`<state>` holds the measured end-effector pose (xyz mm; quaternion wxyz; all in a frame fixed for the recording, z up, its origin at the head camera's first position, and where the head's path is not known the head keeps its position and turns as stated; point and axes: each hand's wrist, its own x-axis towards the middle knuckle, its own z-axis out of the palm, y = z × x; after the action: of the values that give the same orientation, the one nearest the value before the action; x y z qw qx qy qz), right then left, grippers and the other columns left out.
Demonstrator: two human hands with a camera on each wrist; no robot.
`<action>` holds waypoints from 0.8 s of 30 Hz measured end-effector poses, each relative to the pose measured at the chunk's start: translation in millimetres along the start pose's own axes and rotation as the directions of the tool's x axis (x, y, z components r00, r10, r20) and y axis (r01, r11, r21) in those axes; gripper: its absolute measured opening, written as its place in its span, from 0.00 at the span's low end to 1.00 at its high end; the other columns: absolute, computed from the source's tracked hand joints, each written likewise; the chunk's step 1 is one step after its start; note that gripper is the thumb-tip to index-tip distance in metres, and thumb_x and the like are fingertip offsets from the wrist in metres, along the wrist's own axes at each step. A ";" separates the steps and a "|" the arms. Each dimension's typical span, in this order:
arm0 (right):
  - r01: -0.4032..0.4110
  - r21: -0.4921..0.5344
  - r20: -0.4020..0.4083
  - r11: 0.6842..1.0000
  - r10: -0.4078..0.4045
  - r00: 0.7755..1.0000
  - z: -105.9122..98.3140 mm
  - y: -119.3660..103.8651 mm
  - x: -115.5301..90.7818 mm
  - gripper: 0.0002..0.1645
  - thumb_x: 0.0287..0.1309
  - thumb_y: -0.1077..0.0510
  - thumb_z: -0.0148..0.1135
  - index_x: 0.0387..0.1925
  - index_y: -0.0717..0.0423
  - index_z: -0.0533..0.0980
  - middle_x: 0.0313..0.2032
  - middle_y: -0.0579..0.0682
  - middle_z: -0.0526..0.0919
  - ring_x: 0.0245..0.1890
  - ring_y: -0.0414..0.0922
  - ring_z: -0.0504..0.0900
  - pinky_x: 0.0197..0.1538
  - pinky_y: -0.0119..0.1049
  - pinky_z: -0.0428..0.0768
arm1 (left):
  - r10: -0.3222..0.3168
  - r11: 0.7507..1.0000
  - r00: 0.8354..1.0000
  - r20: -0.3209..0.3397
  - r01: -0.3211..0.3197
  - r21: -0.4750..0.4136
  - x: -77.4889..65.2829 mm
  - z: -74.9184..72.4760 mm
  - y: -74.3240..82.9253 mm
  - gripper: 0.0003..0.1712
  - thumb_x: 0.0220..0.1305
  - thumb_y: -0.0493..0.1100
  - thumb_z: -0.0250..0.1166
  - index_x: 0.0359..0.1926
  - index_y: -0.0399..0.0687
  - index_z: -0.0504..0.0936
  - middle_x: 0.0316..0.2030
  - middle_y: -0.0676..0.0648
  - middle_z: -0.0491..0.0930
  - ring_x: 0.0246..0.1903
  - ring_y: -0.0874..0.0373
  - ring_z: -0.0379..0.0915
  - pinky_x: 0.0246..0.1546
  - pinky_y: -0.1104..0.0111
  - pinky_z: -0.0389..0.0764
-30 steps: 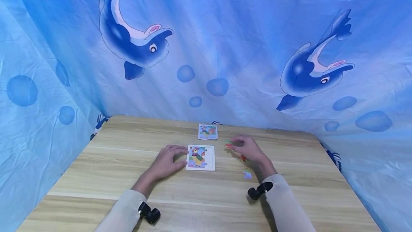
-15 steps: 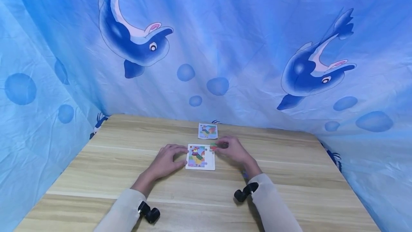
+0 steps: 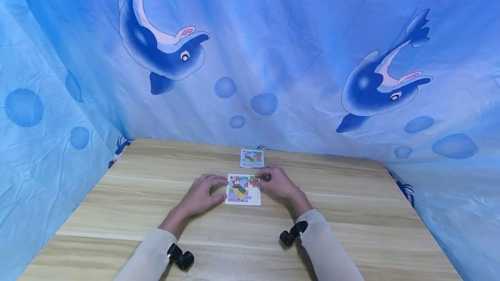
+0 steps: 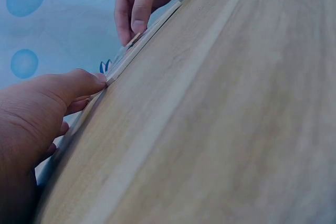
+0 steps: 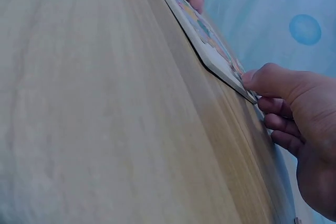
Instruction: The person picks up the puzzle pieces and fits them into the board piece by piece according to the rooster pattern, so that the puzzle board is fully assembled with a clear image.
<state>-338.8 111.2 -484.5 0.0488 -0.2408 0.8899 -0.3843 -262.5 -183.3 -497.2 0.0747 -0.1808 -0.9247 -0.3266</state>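
Observation:
A white-framed jigsaw puzzle board (image 3: 254, 200) lies flat in front of me, its left part filled with a colourful rooster picture. My left hand (image 3: 202, 194) holds the board's left edge, thumb low and fingers higher up. At the upper right of the board, my right hand (image 3: 276, 181) pinches a green-and-red puzzle piece (image 3: 254, 180) over the bare white area. From the right wrist view, the right thumb (image 5: 257, 78) presses down near the board's corner. The left wrist view shows the left thumb (image 4: 89, 83) against the frame's edge.
A reference card (image 3: 251, 158) with the same rooster lies just behind the board. The wooden table (image 3: 218, 246) ends at a blue dolphin-print curtain (image 3: 289, 68). My right forearm covers the area where other loose pieces were seen.
My right hand has moved left from the loose pieces to the board, bringing the green-and-red puzzle piece to its upper right. The left hand has stayed at the board's left edge.

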 end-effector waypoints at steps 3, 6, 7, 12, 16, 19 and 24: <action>-0.004 -0.008 0.001 1.000 0.004 1.000 1.0 -1.0 0.6 0.19 0.56 0.56 0.71 0.51 0.48 0.86 0.57 0.49 0.79 0.58 0.50 0.78 0.64 0.49 0.81 | 0.001 1.000 1.000 0.002 -0.001 -0.007 0.2 -0.6 0.6 0.24 0.63 0.52 0.73 0.59 0.58 0.85 0.65 0.49 0.81 0.69 0.44 0.69 0.70 0.41 0.66; -0.004 -0.011 0.004 1.000 0.004 1.000 1.7 -1.6 1.6 0.18 0.56 0.56 0.72 0.51 0.48 0.86 0.57 0.49 0.79 0.58 0.50 0.78 0.64 0.49 0.80 | 0.004 1.000 1.000 0.001 -0.004 -0.003 0.1 -0.6 0.7 0.24 0.63 0.52 0.72 0.60 0.57 0.85 0.65 0.49 0.81 0.69 0.44 0.69 0.69 0.41 0.66; -0.005 -0.009 0.005 1.000 0.006 1.000 1.6 -2.1 1.9 0.18 0.56 0.56 0.72 0.50 0.48 0.86 0.56 0.49 0.79 0.58 0.50 0.78 0.64 0.49 0.81 | 0.004 1.000 1.000 0.000 -0.004 -0.002 0.1 -0.5 0.6 0.24 0.63 0.52 0.73 0.59 0.57 0.85 0.64 0.49 0.81 0.69 0.44 0.70 0.69 0.41 0.66; -0.004 -0.004 0.018 1.000 0.004 1.000 1.2 -4.0 3.3 0.18 0.57 0.54 0.74 0.50 0.47 0.87 0.53 0.48 0.80 0.55 0.48 0.79 0.61 0.48 0.81 | 0.008 1.000 1.000 -0.008 -0.008 0.000 -0.1 0.0 -0.6 0.23 0.63 0.51 0.73 0.59 0.56 0.85 0.64 0.49 0.81 0.69 0.44 0.70 0.69 0.41 0.66; -0.004 -0.005 0.026 1.000 0.005 1.000 1.5 -4.7 3.9 0.17 0.57 0.54 0.74 0.49 0.48 0.87 0.54 0.50 0.81 0.56 0.51 0.79 0.61 0.49 0.81 | 0.004 1.000 1.000 -0.006 -0.004 0.001 -0.5 0.4 -1.1 0.23 0.62 0.51 0.73 0.59 0.57 0.85 0.64 0.49 0.81 0.69 0.44 0.70 0.69 0.42 0.66; -0.016 -0.002 0.021 1.000 0.016 1.000 2.2 -4.3 4.0 0.17 0.57 0.55 0.74 0.49 0.48 0.87 0.59 0.52 0.80 0.60 0.52 0.79 0.64 0.49 0.81 | -0.001 1.000 1.000 -0.002 0.001 0.003 -0.5 0.9 -1.0 0.23 0.62 0.52 0.73 0.58 0.57 0.85 0.65 0.50 0.81 0.68 0.45 0.70 0.68 0.43 0.67; -0.007 -0.005 0.005 1.000 0.007 1.000 3.7 -2.5 3.9 0.17 0.58 0.55 0.73 0.50 0.48 0.86 0.61 0.51 0.79 0.59 0.50 0.80 0.63 0.47 0.82 | -0.010 1.000 1.000 -0.001 0.010 0.001 0.0 0.5 0.9 0.23 0.62 0.52 0.73 0.58 0.57 0.85 0.65 0.50 0.80 0.68 0.46 0.70 0.68 0.44 0.67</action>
<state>-340.3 105.5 -485.0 0.0516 -0.2388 0.8915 -0.3814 -262.2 -182.3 -497.1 0.0736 -0.1759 -0.9257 -0.3268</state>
